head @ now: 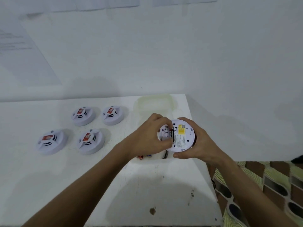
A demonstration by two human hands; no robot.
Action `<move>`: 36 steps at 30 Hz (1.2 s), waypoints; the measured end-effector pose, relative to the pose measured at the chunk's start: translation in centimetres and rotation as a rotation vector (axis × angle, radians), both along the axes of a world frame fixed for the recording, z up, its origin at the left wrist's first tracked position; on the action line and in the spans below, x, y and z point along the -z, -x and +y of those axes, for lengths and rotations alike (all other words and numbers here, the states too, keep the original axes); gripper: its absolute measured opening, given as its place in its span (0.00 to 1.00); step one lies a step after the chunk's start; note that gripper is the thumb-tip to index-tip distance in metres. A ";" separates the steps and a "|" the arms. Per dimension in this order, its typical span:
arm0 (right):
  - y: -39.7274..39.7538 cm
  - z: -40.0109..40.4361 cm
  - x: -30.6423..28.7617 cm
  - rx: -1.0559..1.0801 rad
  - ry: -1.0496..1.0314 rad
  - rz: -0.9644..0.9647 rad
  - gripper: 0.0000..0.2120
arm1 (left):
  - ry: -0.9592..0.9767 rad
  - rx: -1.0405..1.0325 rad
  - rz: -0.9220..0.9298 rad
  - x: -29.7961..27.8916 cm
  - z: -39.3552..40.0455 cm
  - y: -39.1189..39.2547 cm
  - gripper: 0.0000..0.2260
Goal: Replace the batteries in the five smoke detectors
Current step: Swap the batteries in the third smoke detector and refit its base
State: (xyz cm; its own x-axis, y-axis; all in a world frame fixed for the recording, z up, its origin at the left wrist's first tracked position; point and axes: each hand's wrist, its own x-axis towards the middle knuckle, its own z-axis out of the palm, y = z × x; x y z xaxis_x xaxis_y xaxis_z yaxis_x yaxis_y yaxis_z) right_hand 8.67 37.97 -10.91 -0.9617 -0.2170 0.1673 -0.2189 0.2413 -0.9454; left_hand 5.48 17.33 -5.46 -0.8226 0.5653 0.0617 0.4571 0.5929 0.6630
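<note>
- We cradle the upturned smoke detector [179,136], right hand [199,141] clamped round its rim.
- Left hand [147,136] fingertips pinch at the battery [171,134]; next, we judge, work it free.

Matt white plastic smoke detector [182,136]; scuffed, stained matt white table [147,185].

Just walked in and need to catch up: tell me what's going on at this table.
A person is working on one smoke detector, turned back side up. The right hand cradles it while the left hand has its fingertips at the open battery compartment. Four other detectors sit face up on the white table to the left. Loose batteries lie just below the hands, beside a translucent container.
</note>
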 end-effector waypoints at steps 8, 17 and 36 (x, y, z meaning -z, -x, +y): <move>0.5 -0.9 0.1 0.037 -0.006 0.025 0.42 | 0.050 -0.007 -0.048 -0.4 -0.6 1.1 0.18; 1.5 -1.6 0.3 0.054 -0.026 0.071 0.45 | 0.087 0.037 -0.139 -0.9 -1.3 2.6 0.20; 2.8 -0.7 0.4 0.057 -0.060 0.071 0.42 | 0.032 -0.049 0.011 -0.3 0.3 2.4 0.15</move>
